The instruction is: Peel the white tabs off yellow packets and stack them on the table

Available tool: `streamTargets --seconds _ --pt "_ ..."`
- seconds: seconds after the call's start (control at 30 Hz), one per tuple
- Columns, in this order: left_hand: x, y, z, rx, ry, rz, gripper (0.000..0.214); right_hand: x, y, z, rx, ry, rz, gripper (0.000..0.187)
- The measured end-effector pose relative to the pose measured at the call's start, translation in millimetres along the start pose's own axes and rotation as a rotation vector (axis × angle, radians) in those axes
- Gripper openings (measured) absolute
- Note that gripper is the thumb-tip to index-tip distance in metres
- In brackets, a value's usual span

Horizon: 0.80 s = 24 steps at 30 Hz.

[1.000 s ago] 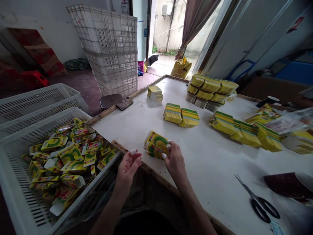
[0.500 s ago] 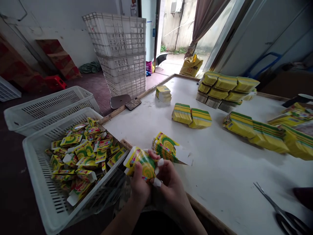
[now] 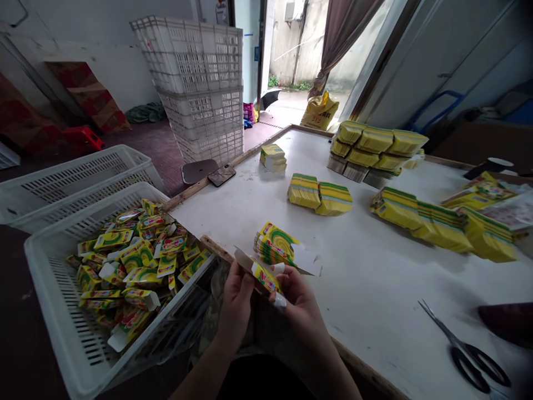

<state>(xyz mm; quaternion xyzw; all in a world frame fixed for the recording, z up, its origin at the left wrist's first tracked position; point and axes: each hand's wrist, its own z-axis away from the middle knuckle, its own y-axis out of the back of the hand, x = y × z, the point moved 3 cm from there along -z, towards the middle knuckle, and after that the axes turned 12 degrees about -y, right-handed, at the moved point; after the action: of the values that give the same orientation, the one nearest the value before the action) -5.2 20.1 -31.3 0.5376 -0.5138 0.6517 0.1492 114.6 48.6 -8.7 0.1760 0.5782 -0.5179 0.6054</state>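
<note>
Both my hands hold one small yellow, green and red carton (image 3: 261, 272) just off the near edge of the white table (image 3: 375, 278). My left hand (image 3: 237, 303) grips its left end and my right hand (image 3: 297, 303) pinches its right end, with white tape on the fingertips. Just behind the carton, a short stack of flat cartons (image 3: 277, 247) lies on the table, one white flap sticking out to the right. To my left stands a white plastic crate (image 3: 50, 311) with several folded cartons (image 3: 133, 261) inside.
Bundles of flat yellow cartons (image 3: 320, 197) (image 3: 377, 144) (image 3: 441, 225) lie across the table's middle and far side. Scissors (image 3: 466, 347) rest at the near right. A phone (image 3: 221, 175) lies at the table's left edge. Stacked white crates (image 3: 195, 83) stand near the doorway.
One second ago my right hand rested on the stack and my left hand was apart. Both hands then took up one carton, which has since turned edge-on to the camera.
</note>
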Motion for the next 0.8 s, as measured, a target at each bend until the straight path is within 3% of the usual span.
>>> streamTargets --seconds 0.1,0.17,0.27,0.4,0.63,0.8 --pt "3 3.7 -5 0.097 -0.035 -0.087 0.029 1 -1 -1 -0.042 0.0 -0.024 0.029" --pt "4 4.8 -6 0.127 -0.034 -0.108 0.03 2 -2 -2 -0.047 0.011 -0.057 0.024" --pt "5 0.1 -4 0.058 0.012 -0.015 0.038 2 0 -5 0.005 0.014 -0.145 0.02" --pt "5 -7.1 1 -0.03 0.105 0.072 0.032 0 5 -6 0.031 0.008 -0.184 0.018" --pt "1 -0.8 5 0.037 0.11 0.019 0.026 9 2 -5 0.033 -0.006 -0.256 0.016" --pt "0 5.3 4 0.059 0.073 -0.121 0.028 9 0 -3 0.085 0.025 -0.16 0.021"
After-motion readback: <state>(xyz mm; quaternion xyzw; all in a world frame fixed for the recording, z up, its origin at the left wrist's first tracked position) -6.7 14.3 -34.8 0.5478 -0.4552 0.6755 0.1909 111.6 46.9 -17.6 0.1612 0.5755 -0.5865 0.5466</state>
